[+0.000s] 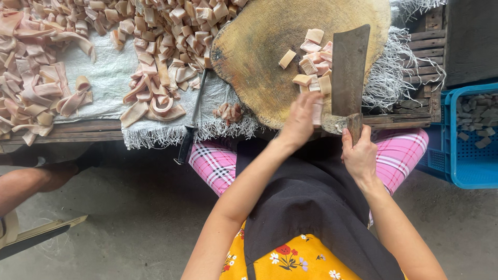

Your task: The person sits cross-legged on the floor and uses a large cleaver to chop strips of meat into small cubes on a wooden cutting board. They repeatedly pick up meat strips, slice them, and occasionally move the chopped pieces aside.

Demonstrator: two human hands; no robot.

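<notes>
The big knife (pixel 349 70) stands on the round wooden chopping block (pixel 259 57), with its wide blade pointing away from the person. The right hand (pixel 359 155) is closed tight around the knife's handle at the near edge of the block. Just to the left of the blade lies a small heap of pale pink meat pieces (pixel 313 57), cut into little squares. The left hand (pixel 301 119) reaches in beside the blade and touches the nearest pieces. Its fingers are curled, and I cannot tell if they are holding a piece.

The block sits on a wooden desk (pixel 415 111) covered with a white woven cloth (pixel 104 78) that has frayed edges. A dark sharpening rod (pixel 193 122) lies on the cloth to the left of the block. Further left are big piles of meat strips (pixel 150 101) and more cut squares (pixel 171 26). A blue plastic basket (pixel 472 166) with grey bits inside stands on the floor at the right. At the far left, another person's foot (pixel 52 173) shows.
</notes>
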